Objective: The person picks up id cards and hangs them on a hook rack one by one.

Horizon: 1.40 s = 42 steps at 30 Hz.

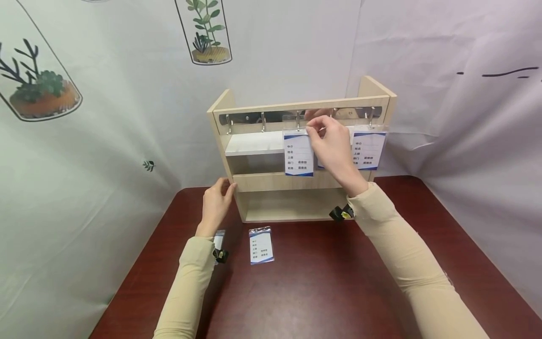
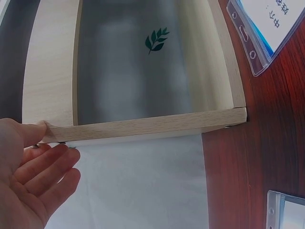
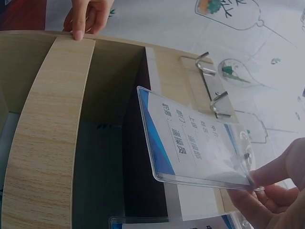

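My right hand [image 1: 334, 143] pinches the top corner of a clear badge holder [image 1: 298, 155] with a white and blue card. The badge holder is upright at the middle hook [image 1: 298, 120] of the metal strip; whether the hook passes through its slot I cannot tell. My left hand [image 1: 217, 205] grips the left side panel of a wooden shelf [image 1: 288, 182], thumb on the front edge and fingers on the outside. Another badge [image 1: 370, 150] hangs at the far right hook. Between these two, a further badge [image 3: 162, 224] is mostly hidden behind my right hand in the head view.
Two hooks on the left, one of them the end hook [image 1: 229, 124], carry no badge. One badge [image 1: 261, 247] lies on the dark red table [image 1: 305, 282] before the shelf. Another badge [image 1: 219, 239] lies partly behind my left wrist. A white printed curtain [image 1: 127, 141] surrounds the table.
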### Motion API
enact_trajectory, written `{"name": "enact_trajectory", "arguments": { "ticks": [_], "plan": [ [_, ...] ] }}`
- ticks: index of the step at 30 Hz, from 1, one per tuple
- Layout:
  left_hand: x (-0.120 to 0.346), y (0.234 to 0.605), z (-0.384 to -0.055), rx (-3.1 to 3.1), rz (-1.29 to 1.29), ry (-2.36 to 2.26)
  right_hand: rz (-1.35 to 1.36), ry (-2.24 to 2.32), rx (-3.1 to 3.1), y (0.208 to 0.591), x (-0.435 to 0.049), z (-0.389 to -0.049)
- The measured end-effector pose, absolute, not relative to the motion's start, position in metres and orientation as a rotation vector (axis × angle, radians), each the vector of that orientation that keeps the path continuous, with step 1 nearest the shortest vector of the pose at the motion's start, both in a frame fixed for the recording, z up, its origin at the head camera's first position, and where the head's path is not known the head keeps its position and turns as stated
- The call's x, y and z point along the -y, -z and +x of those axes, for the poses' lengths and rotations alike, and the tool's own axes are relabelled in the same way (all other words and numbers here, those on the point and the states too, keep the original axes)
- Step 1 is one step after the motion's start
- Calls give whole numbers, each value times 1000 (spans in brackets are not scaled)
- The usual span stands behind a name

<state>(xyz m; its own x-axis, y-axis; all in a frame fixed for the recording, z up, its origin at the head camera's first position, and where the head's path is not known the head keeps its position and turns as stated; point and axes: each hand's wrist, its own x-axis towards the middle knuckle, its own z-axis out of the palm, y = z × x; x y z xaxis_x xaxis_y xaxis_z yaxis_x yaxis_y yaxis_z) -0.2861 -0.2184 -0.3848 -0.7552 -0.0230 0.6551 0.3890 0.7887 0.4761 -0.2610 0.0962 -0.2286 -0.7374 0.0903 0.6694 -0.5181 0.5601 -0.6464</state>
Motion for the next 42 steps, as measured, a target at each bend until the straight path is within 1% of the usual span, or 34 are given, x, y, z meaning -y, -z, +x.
{"name": "enact_trajectory", "arguments": {
  "ticks": [22, 42],
  "plan": [
    [218, 387, -283, 2335, -253, 798, 318, -1114, 2140, 233, -92, -269],
    [218, 385, -285, 2328, -257, 813, 455, -1022, 2040, 243, -98, -271]
  ]
}}
